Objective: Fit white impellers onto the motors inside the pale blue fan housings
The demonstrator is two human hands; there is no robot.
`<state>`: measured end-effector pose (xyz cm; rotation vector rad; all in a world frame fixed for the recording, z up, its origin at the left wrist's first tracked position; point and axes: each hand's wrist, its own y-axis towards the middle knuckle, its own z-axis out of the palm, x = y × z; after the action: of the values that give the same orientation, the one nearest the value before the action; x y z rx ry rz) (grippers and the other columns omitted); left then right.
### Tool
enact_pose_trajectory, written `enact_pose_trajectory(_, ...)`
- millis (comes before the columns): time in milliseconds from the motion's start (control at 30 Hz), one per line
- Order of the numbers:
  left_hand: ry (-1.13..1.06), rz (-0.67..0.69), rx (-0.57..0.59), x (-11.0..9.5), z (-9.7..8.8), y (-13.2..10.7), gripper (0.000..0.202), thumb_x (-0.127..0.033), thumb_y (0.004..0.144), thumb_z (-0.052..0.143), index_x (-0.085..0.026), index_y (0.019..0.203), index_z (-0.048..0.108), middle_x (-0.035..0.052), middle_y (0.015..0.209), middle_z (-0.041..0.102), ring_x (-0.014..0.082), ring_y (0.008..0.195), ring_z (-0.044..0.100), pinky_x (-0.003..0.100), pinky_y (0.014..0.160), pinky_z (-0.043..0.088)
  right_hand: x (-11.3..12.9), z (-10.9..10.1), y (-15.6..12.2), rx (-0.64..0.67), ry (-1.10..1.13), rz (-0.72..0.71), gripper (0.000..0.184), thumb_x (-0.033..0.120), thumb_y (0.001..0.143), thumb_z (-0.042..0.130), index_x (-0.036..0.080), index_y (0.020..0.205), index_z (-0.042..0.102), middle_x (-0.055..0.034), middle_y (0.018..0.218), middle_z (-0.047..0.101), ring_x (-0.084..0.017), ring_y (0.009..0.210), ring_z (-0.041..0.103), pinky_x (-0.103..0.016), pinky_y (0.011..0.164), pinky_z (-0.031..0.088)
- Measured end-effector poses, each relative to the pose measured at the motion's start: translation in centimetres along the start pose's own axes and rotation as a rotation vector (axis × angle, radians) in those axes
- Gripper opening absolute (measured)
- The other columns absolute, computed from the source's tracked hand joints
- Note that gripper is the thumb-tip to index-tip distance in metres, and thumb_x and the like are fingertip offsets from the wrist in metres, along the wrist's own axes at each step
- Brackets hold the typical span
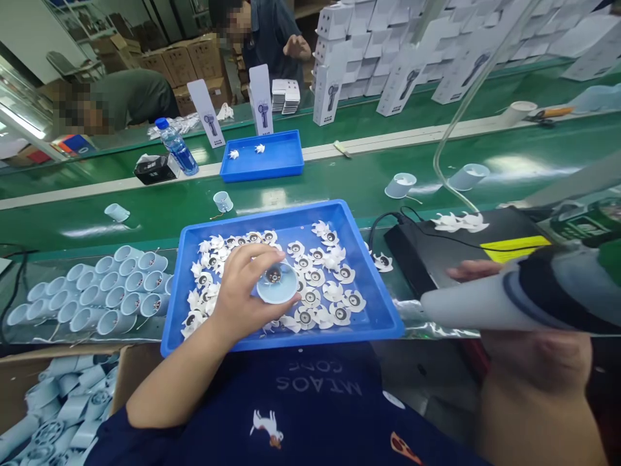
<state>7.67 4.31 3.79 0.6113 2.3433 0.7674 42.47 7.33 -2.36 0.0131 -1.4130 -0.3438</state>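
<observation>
My left hand (242, 291) grips a pale blue round fan housing (277, 285), open end up, over a blue tray (376, 294) filled with several small white fan impellers (334, 291). My right hand (528, 349) is wrapped around a grey and black tool with a cone-shaped nozzle (475, 307) pointing left, to the right of the tray. A clear hose (466, 103) rises from near the tool.
Several pale blue housings (97, 291) lie stacked left of the tray, more in a cardboard box (53, 408) below. A black unit (460, 246) sits right. A second blue tray (262, 155), a water bottle (177, 145), loose housings and white boxes (388, 58) lie beyond. Two people work across the belt.
</observation>
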Motion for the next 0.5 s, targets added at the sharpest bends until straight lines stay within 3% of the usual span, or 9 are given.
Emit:
enact_pose_trajectory(167, 0.022, -0.004, -0.001, 0.0, 0.2, 0.0, 0.053, -0.041, 0.082, 0.080, -0.029, 0.127, 0.054, 0.0060, 0.112, 0.064, 0.0246, 0.107, 0.061, 0.045, 0.095, 0.050, 0.4, -0.4, -0.7, 0.104, -0.067, -0.005, 0.045, 0.058, 0.061, 0.086, 0.034, 0.098, 0.077, -0.0177, 0.098, 0.068, -0.038, 0.091, 0.065, -0.061, 0.077, 0.051)
enact_pose_trajectory(300, 0.011, -0.021, 0.008, -0.2, 0.4, 0.2, 0.053, -0.038, 0.081, 0.081, -0.029, 0.126, 0.055, 0.0063, 0.113, 0.064, 0.0251, 0.109, 0.061, 0.045, 0.096, 0.050, 0.2, 0.0, -0.9, 0.035, -0.020, 0.024, 0.057, 0.054, 0.052, 0.093, 0.031, 0.100, 0.073, -0.0159, 0.097, 0.065, -0.036, 0.086, 0.065, -0.055, 0.069, 0.054)
enact_pose_trajectory(367, -0.018, -0.025, 0.024, -0.6, 0.5, 0.2, 0.052, -0.034, 0.080, 0.080, -0.027, 0.126, 0.055, 0.0071, 0.114, 0.064, 0.0253, 0.110, 0.062, 0.045, 0.096, 0.049, 0.6, 1.0, -0.6, -0.021, 0.040, 0.084, 0.059, 0.058, 0.045, 0.094, 0.028, 0.092, 0.073, -0.0157, 0.098, 0.064, -0.035, 0.083, 0.067, -0.050, 0.062, 0.054)
enact_pose_trajectory(433, -0.064, -0.039, 0.072, -1.2, 0.7, 0.1, 0.053, -0.029, 0.079, 0.078, -0.026, 0.127, 0.055, 0.0079, 0.119, 0.066, 0.0262, 0.113, 0.062, 0.046, 0.100, 0.048, 1.5, 2.1, 0.1, -0.077, 0.139, 0.147, 0.062, 0.058, 0.039, 0.093, 0.027, 0.088, 0.071, -0.0126, 0.091, 0.065, -0.033, 0.074, 0.067, -0.045, 0.055, 0.054)
enact_pose_trajectory(500, -0.104, -0.070, 0.153, -2.2, 0.9, 0.1, 0.053, -0.024, 0.077, 0.074, -0.026, 0.126, 0.054, 0.0076, 0.118, 0.069, 0.0271, 0.114, 0.063, 0.048, 0.101, 0.047, 3.0, 3.3, 1.1, -0.109, 0.301, 0.130, 0.064, 0.058, 0.042, 0.089, 0.027, 0.095, 0.071, -0.0066, 0.082, 0.063, -0.026, 0.065, 0.064, -0.041, 0.054, 0.055)
